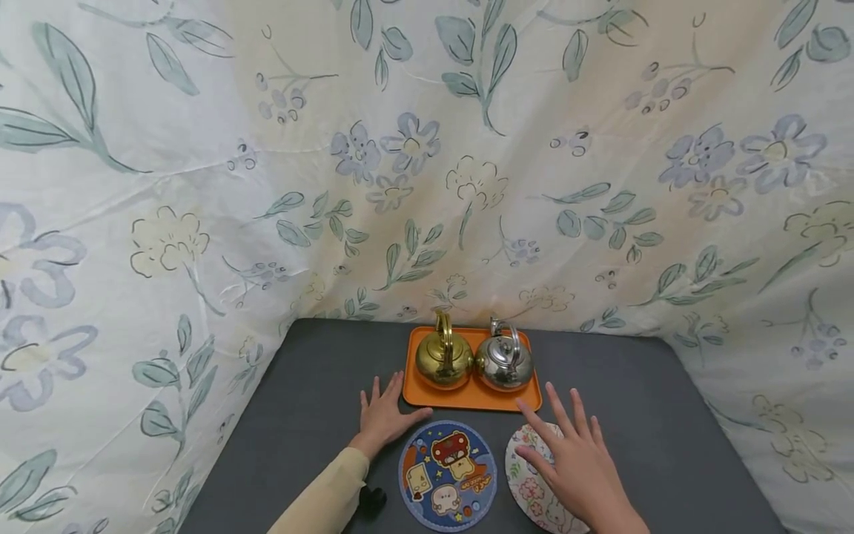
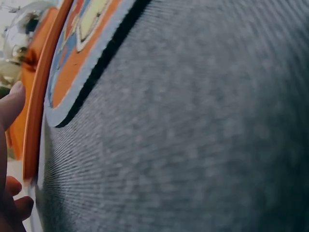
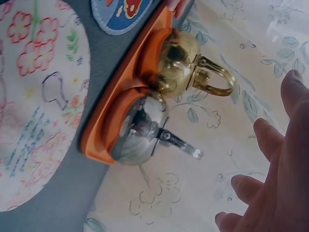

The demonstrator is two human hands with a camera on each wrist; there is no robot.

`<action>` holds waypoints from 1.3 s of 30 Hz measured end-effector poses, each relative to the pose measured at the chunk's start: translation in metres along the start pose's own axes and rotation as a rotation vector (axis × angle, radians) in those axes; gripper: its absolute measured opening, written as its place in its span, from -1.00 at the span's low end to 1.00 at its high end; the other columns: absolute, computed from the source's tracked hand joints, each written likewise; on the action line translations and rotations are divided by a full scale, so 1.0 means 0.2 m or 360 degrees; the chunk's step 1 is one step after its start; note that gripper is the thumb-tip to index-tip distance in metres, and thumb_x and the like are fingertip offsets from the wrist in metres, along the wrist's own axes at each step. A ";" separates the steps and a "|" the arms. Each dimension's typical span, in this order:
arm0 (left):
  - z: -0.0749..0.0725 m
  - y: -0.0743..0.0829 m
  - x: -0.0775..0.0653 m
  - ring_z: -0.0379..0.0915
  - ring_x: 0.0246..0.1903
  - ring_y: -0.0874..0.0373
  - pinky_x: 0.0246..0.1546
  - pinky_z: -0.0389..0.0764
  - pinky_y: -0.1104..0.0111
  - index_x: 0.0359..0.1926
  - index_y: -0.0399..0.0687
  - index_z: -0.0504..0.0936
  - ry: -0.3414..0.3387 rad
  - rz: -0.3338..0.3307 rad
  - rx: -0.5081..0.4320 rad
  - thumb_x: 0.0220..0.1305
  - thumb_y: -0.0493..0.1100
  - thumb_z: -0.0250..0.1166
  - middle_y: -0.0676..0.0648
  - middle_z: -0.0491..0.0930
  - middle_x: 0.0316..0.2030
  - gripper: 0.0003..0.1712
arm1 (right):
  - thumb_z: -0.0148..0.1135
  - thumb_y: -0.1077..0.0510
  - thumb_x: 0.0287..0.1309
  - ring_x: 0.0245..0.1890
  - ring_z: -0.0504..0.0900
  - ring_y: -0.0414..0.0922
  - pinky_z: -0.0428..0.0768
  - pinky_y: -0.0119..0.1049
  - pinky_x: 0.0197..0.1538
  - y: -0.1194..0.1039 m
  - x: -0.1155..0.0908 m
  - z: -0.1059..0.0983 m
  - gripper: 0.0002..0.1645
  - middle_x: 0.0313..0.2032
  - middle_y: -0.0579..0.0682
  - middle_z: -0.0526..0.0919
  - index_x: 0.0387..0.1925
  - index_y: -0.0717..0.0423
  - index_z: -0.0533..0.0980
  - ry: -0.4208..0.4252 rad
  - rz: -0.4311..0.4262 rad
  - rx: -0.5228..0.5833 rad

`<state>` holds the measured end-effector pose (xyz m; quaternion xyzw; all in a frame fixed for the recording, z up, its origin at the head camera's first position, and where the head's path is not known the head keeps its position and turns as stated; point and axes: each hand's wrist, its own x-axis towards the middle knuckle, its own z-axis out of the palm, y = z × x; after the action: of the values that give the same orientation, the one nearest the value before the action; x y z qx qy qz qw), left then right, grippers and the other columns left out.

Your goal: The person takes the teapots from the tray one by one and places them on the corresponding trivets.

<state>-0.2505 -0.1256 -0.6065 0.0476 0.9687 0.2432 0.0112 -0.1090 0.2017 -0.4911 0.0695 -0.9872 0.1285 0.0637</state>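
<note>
Head view: we are holding the left hand point(image 1: 383, 421) and right hand point(image 1: 579, 463) spread, gripping nothing, near the orange tray point(image 1: 460, 400), lower centre. Left wrist: it is lying far left, contact unclear. Right wrist: a bump could be toppling the gold kettle point(image 3: 181, 63) or silver kettle point(image 3: 141, 130), upper centre.

two kettles point(image 1: 443, 360) on tray point(image 1: 460, 400), two mats point(image 1: 448, 476) before it

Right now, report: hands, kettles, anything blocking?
Left hand empty beside orange tray; right hand empty above floral mat. Gold kettle, silver kettle upright on tray. Nothing visibly blocking.
</note>
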 end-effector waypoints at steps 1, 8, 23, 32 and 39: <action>0.00 0.00 0.00 -0.22 0.57 -0.30 0.45 -0.25 -0.35 0.61 0.10 0.09 0.0003 0.0000 0.0011 -0.04 0.67 0.24 -0.07 0.15 0.55 0.33 | -0.05 -0.56 0.28 0.60 -0.36 0.21 0.00 0.58 0.32 -0.01 0.01 0.00 -0.21 0.62 0.01 -0.09 0.50 -0.61 0.18 -0.0001 -0.0009 0.0002; 0.03 0.01 0.02 -0.23 0.57 -0.28 0.46 -0.23 -0.33 0.60 0.18 0.11 0.0019 -0.0005 0.0106 0.01 0.70 0.16 -0.02 0.16 0.55 0.26 | -0.08 -0.56 0.29 0.60 -0.28 0.23 0.07 0.56 0.32 -0.02 0.07 -0.01 -0.22 0.62 -0.07 -0.07 0.50 -0.65 0.14 0.0045 -0.0087 -0.0032; 0.01 0.00 0.00 -0.15 0.56 -0.29 0.44 -0.16 -0.36 0.58 0.23 0.17 0.0044 0.0035 0.0121 0.17 0.56 0.20 -0.01 0.22 0.52 0.07 | -0.05 -0.44 0.38 0.55 -0.04 0.33 0.40 0.43 0.18 -0.13 0.17 0.00 -0.24 0.60 0.04 0.00 0.54 -0.56 0.09 -0.0003 -0.0134 0.0142; 0.00 0.00 -0.01 -0.14 0.56 -0.29 0.45 -0.17 -0.35 0.57 0.22 0.20 0.0054 0.0019 0.0103 0.19 0.53 0.21 0.00 0.24 0.52 0.04 | -0.08 -0.45 0.39 0.56 -0.03 0.29 0.48 0.35 0.17 -0.16 0.24 0.01 -0.22 0.59 0.06 0.04 0.55 -0.40 0.17 0.0062 -0.0161 0.0169; 0.00 0.00 -0.01 -0.15 0.56 -0.29 0.44 -0.16 -0.36 0.57 0.22 0.20 0.0041 0.0020 0.0113 0.19 0.55 0.19 0.01 0.23 0.52 0.05 | -0.01 -0.40 0.41 0.56 -0.05 0.29 0.64 0.23 -0.18 -0.20 0.27 0.00 -0.24 0.59 0.10 0.03 0.54 -0.39 0.18 0.0051 -0.0101 0.0259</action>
<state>-0.2484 -0.1261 -0.6055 0.0510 0.9765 0.2094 -0.0044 -0.1550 0.1572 -0.4733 0.1035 -0.9696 0.2075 0.0777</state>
